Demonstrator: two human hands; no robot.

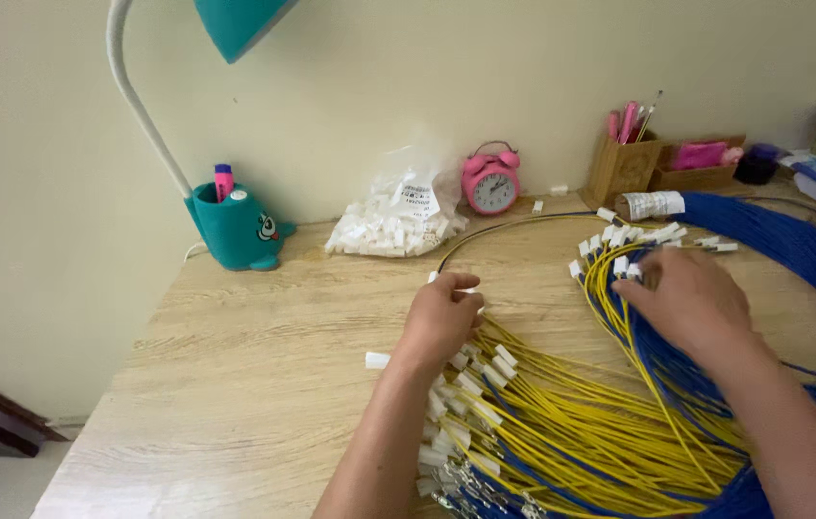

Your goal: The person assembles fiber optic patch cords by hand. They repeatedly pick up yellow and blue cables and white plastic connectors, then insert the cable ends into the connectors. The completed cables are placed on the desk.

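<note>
Item: wire-terminal fitting, in progress. Your left hand (441,322) sits mid-desk with its fingers curled shut around a small white plastic connector housing (466,288), pinched at the fingertips where a dark wire lead (494,231) arcs away toward the far right; the wrist is bent and the forearm runs back toward the near edge. Your right hand (691,298) lies palm down on the right, fingers reaching into the fanned ends of the yellow wires with white plastic end caps (619,252); whether those fingers have closed on a wire cannot be told, as the tips are hidden among the leads. By the look of it, the step in hand is picking the next lead to seat in a housing, and the next move would call for singling one wire out of the bundle without dragging its neighbours. The bundle of yellow and blue wires (571,432) spreads from under both forearms to the near right, and a thick coil of blue cable (802,250) lies far right. One loose white housing (377,360) lies on the pale wood-grain desk (235,384) just left of your left wrist. A clear plastic bag of white housings (393,226) stands far centre, beside a pink round alarm clock (491,183).
</note>
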